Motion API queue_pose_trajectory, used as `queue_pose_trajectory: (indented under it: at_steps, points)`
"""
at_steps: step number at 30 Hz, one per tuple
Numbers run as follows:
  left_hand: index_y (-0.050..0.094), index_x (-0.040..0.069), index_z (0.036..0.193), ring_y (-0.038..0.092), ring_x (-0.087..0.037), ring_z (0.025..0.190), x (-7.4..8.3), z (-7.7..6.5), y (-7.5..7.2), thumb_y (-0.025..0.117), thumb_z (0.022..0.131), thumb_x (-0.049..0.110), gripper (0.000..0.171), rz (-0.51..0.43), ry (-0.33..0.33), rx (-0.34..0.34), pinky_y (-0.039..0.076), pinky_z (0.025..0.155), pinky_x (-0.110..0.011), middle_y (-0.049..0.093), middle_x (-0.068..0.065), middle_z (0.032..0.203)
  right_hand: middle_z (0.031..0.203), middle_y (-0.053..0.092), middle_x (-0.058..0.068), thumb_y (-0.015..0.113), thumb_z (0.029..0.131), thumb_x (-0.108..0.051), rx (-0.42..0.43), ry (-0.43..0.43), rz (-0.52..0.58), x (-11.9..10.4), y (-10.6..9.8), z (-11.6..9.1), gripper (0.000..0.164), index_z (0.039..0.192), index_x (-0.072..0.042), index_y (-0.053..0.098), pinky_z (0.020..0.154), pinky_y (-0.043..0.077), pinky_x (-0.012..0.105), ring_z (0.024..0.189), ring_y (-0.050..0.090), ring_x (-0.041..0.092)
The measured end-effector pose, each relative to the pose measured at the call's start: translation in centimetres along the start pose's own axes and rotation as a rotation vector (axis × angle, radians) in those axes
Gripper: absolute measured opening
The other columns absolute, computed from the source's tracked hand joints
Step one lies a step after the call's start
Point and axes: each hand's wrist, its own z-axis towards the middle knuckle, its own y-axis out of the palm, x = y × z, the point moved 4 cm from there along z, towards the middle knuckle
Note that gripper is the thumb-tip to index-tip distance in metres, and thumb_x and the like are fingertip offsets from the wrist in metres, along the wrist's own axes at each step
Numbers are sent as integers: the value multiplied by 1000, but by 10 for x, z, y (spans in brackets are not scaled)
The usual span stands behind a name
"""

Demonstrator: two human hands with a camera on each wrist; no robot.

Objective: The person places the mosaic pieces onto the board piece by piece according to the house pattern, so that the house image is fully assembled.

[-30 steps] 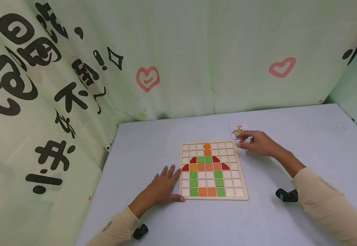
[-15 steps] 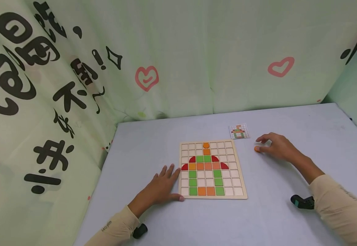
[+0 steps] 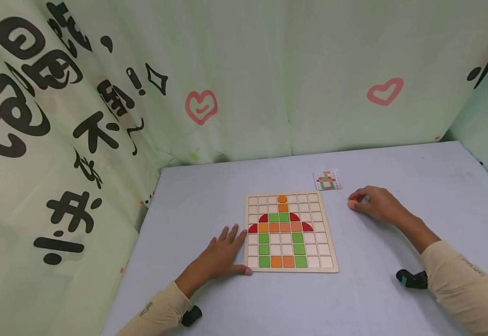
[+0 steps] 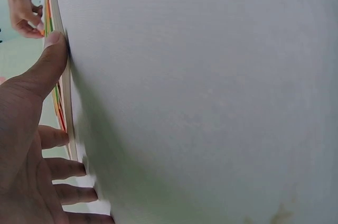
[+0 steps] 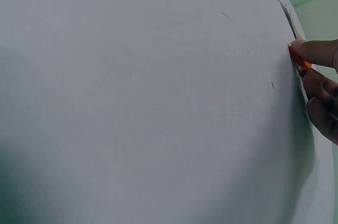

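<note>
A wooden grid board [image 3: 335, 254] lies on the table, with green, orange and red pieces forming a figure in its squares. My left hand [image 3: 222, 256] is spread flat at the board's lower left, thumb at the near corner and index fingertip by the left edge. To the right of the board, my right hand [image 3: 378, 204] pinches a small orange piece [image 3: 352, 202] between thumb and fingers, low over the table. The right wrist view shows the orange piece [image 5: 299, 56] under the thumb; its full shape is partly covered.
Behind the board's far right corner lies a small pattern card [image 3: 328, 179] printed with a similar figure. The table [image 3: 294, 303] has a white cover. Pale green curtains [image 3: 286, 84] with black writing and red hearts hang around its far and left sides.
My right hand has moved right, away from the card and the board's far right corner, and its fingers have closed on the orange piece. The left hand stays where it was.
</note>
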Motion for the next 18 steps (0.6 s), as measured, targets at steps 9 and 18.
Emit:
queue_pose_trajectory:
  at_steps: [9,18]
  points:
    - [30,18,159,26,-43,151,0,0,-1,74,76,69,107,-3,-2,1,37,109,-65,27,-14,165,93,67,13,71,93,-20,14,-32,-17,-4,1,-4,28,115,-4,68,62,35,32,78,51,22]
    - [29,19,160,24,-42,151,-1,1,2,73,76,70,107,-1,-8,-8,36,109,-65,26,-13,166,93,68,11,70,93,-13,-3,-97,6,-7,4,-4,24,115,-4,71,65,40,31,78,52,20]
